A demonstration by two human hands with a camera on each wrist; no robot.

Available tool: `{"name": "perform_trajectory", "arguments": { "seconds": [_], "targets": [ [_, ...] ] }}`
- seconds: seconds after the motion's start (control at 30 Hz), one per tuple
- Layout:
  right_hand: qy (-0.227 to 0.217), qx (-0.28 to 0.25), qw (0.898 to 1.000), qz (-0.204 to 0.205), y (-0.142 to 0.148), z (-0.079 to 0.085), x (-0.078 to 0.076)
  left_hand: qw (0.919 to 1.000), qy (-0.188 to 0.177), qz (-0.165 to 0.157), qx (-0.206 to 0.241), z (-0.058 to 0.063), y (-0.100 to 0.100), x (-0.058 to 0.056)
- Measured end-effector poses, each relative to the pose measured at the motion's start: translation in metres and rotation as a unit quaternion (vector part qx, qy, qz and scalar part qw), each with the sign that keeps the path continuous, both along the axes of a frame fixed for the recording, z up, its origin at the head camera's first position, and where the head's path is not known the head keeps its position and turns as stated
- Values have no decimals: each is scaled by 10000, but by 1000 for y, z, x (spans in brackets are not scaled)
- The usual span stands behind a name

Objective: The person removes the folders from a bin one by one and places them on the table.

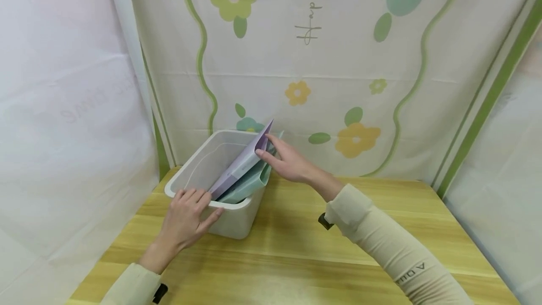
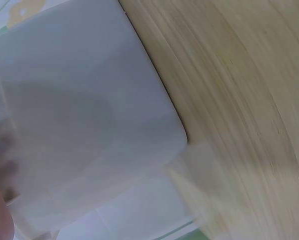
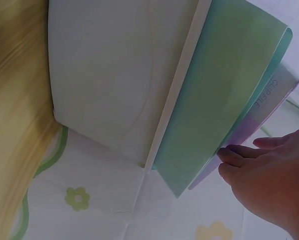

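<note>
Purple folder (image 1: 242, 161) sits tilted in the white bin (image 1: 233, 222), lower end inside by the near rim, upper end sticking up past the rim on the bin's far right. Right hand (image 1: 292, 161), above the bin's right side, holds the folder's upper end, thumb and fingers on opposite edges; narrow grip. Small lettering shows on that folder in the right wrist view. Green folder (image 1: 250, 186) leans just beside it, between it and the bin's right wall, also poking over the rim. Left hand (image 1: 186, 215) grips the bin's near rim, fingers over the top, thumb outside. Wood table (image 1: 322, 253) under the bin; flowered cloth (image 1: 271, 60) hangs behind it.
</note>
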State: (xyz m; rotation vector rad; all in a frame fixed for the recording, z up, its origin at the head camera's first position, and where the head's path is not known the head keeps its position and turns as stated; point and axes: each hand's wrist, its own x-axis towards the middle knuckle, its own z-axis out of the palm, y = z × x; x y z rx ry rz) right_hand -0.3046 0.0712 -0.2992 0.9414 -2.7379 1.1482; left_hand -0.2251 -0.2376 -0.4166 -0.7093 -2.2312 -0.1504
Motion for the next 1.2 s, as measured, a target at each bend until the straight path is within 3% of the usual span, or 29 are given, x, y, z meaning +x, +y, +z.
{"name": "perform_trajectory", "arguments": {
  "seconds": [0.3, 0.83, 1.2],
  "targets": [
    [-253, 96, 9996, 50, -8, 5, 4, 10000, 7, -26, 41, -1, -1, 0],
    [-244, -693, 9972, 132, -30, 17, 6, 10000, 19, -67, 62, 0, 2, -1],
    [-739, -1079, 9914, 55, -41, 24, 8, 9999, -91, -43, 69, -2, 1, -2]
  ]
}}
